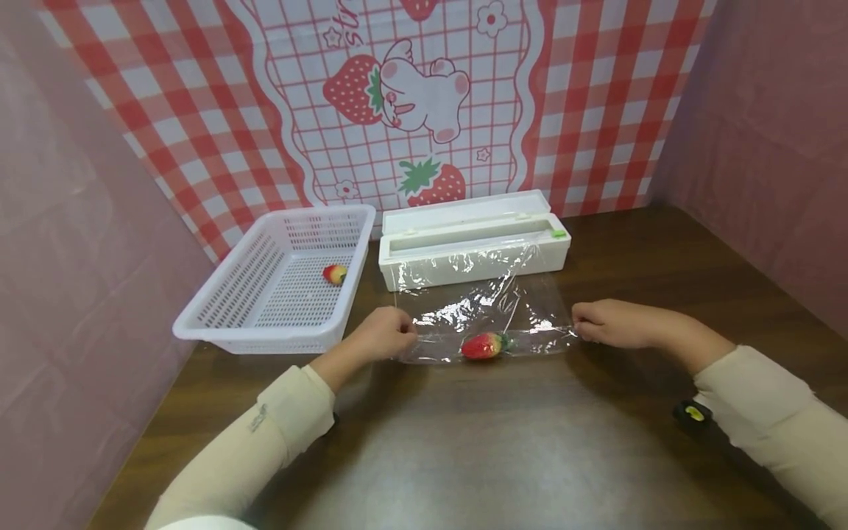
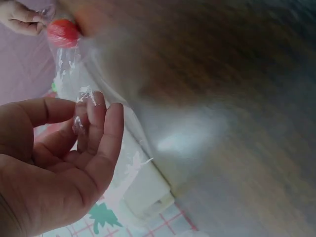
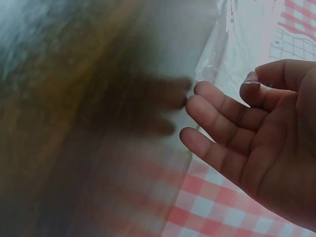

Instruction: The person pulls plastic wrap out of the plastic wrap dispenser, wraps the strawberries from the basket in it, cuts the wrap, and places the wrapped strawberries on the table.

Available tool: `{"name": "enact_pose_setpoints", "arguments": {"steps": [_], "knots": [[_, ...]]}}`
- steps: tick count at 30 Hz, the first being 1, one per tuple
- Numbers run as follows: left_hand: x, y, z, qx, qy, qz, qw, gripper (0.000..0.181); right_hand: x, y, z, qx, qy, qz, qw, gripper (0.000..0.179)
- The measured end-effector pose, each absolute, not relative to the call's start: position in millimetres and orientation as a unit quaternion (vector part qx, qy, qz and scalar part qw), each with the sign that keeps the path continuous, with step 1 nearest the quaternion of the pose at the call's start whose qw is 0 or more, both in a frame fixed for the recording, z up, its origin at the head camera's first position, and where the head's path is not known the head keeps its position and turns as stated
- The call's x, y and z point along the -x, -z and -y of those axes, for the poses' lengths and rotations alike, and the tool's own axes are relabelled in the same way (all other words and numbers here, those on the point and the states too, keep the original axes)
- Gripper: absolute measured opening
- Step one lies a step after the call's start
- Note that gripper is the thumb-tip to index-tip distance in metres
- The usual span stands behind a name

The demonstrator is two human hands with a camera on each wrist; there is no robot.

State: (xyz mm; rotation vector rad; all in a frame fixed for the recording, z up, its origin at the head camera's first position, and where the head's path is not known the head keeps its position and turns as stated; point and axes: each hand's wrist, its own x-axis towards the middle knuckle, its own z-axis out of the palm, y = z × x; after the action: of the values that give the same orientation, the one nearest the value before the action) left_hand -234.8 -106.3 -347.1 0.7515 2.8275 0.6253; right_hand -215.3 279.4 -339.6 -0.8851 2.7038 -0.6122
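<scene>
A sheet of clear cling film (image 1: 457, 316) stretches from a white cling film box (image 1: 464, 212) towards the person. My left hand (image 1: 387, 333) pinches its front left corner. At the front right corner, the film is pinched between thumb and index finger of my right hand (image 1: 612, 322); the other fingers (image 3: 210, 111) of that hand are spread out in the right wrist view. Between the hands, a red strawberry (image 1: 481, 346) with a yellowish top and green leaves lies at the film's front edge. Film overlaps this strawberry in the left wrist view.
A white perforated basket (image 1: 199, 324) stands to the left, with another strawberry (image 1: 334, 274) inside. The box's lid is raised, and a green piece (image 1: 559, 234) sits at its right end. Behind hangs a red-checked cloth (image 1: 596, 96); pink cloth walls flank the brown table (image 1: 464, 456).
</scene>
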Motion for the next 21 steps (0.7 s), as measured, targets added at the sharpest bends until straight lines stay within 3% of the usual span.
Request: {"name": "enact_pose_setpoints", "arguments": {"steps": [6,21], "knots": [[238.7,356.2,102.1,-0.263,-0.139,-0.951,0.078,0.005,220.1,343.8,-276.4,0.320,0.170,-0.925,0.110,0.017],[238.9,358.1,103.4,-0.265,-0.085,-0.959,0.053,0.019,221.2,356.3,-273.5,0.369,0.135,-0.917,0.063,0.027]]}}
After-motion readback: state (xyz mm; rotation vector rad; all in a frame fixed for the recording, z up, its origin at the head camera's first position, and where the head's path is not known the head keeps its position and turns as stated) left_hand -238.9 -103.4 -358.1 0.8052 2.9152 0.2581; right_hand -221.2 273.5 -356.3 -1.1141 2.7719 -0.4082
